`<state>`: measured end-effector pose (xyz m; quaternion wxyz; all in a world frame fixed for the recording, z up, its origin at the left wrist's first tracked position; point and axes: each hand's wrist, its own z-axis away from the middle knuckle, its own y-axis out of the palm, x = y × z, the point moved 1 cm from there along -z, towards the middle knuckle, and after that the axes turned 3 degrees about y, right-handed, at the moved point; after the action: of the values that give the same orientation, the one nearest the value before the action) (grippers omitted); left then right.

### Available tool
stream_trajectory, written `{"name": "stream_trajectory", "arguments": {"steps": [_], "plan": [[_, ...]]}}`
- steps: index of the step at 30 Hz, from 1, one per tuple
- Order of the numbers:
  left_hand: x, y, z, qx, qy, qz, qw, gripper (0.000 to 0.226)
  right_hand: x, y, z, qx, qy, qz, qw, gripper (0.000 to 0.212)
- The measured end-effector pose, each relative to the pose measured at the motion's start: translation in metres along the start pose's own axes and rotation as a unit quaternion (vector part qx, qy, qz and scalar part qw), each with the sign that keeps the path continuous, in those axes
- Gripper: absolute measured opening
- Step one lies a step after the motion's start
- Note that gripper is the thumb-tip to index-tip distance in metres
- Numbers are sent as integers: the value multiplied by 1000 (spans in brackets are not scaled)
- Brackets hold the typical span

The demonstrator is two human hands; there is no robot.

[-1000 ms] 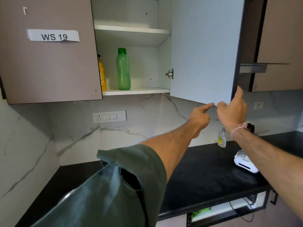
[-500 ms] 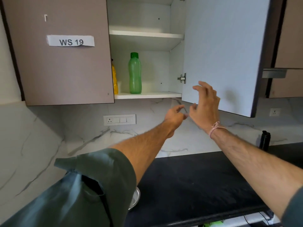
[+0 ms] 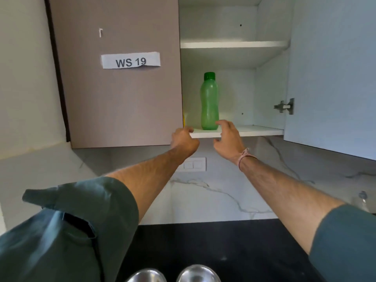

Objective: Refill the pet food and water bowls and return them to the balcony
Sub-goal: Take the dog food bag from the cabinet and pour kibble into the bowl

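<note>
A green plastic bottle with a green cap stands upright on the lower shelf of the open wall cupboard. My right hand is raised just below and right of the bottle's base, fingers spread and loosely bent, holding nothing. My left hand is at the shelf's front edge, left of the bottle, fingers curled, holding nothing. Two steel bowls sit side by side on the black counter at the bottom edge. A sliver of a yellow container shows behind the shut cupboard door.
The shut left cupboard door bears a paper label "WS 19". The right door hangs open toward me. The upper shelf is bare. A wall switch plate sits below the cupboard. The black counter runs beneath.
Both hands have moved left from the open door's lower edge up to the shelf by the green bottle. The view shifted, bringing the two bowls into sight.
</note>
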<state>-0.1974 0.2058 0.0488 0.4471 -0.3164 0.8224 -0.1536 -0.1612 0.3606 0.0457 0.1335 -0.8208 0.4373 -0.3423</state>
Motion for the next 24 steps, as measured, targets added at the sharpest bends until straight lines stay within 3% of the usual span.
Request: {"name": "stream_trajectory", "arguments": {"steps": [3, 5, 7, 10, 15, 24], "plan": [[38, -5, -23, -3, -119, 105, 987, 31, 21, 40, -26, 41, 16, -28, 999, 57], [66, -6, -32, -11, -219, 230, 948, 33, 33, 63, -43, 57, 20, -34, 998, 57], [92, -6, -43, -25, -265, 313, 912, 29, 44, 82, -60, 74, 30, -40, 996, 58], [114, -2, -54, -3, -278, 402, 872, 20, 54, 109, -84, 100, 67, -74, 990, 58], [126, -3, -59, 22, -262, 517, 815, 28, 62, 136, -99, 94, 135, -124, 979, 51], [111, -23, -17, 2, -279, 530, 801, 26, 70, 117, -62, 48, 111, -194, 974, 47]]}}
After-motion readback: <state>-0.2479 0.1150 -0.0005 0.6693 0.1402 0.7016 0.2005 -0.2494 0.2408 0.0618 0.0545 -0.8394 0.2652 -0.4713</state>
